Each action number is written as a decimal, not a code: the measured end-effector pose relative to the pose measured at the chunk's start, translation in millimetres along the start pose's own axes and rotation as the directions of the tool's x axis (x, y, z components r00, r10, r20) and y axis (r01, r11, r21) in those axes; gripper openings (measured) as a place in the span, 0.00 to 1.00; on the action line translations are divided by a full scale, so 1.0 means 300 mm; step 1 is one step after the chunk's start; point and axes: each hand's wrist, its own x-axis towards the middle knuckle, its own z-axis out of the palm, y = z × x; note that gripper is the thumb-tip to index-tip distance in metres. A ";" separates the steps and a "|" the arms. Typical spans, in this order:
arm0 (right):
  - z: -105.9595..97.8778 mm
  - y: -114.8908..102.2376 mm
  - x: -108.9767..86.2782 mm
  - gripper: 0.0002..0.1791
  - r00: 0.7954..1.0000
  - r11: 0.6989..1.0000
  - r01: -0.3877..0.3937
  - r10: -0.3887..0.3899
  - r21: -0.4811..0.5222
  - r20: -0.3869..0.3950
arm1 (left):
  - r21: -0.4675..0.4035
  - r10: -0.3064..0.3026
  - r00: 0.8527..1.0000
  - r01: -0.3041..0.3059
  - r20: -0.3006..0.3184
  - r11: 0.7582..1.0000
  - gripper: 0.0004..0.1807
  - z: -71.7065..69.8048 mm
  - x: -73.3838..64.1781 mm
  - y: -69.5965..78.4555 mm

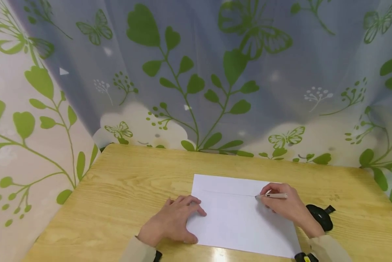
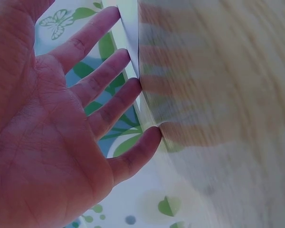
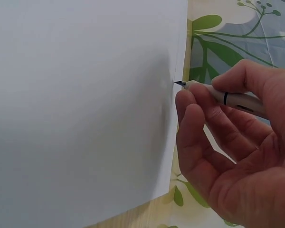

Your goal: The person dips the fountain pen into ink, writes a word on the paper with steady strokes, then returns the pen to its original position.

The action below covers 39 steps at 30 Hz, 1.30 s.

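Observation:
A sheet of white paper (image 1: 232, 229) lies on the table, with a thin, nearly straight line (image 1: 228, 193) across its upper part. At the line's right end rests the nib of a light-coloured fountain pen (image 1: 279, 195). My right hand (image 1: 289, 205) pinches this pen near its nib, as the right wrist view shows with the pen's barrel (image 3: 244, 102). My left hand (image 1: 173, 220) rests at the sheet's left edge, fingers spread, some fingertips on the paper. In the left wrist view its palm (image 2: 47, 137) faces the camera, holding nothing.
A wooden table (image 1: 117, 189) carries everything. Right of the sheet, beside my right wrist, lies a small black object (image 1: 321, 217) with a tab. A curtain (image 1: 196, 72) with green leaves and butterflies hangs along the table's back and sides.

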 end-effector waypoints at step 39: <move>-0.047 0.035 -0.038 0.11 0.996 0.996 -0.081 0.080 -0.027 -0.036 | -0.005 0.001 1.000 0.000 0.024 1.000 0.31 -0.014 0.016 0.008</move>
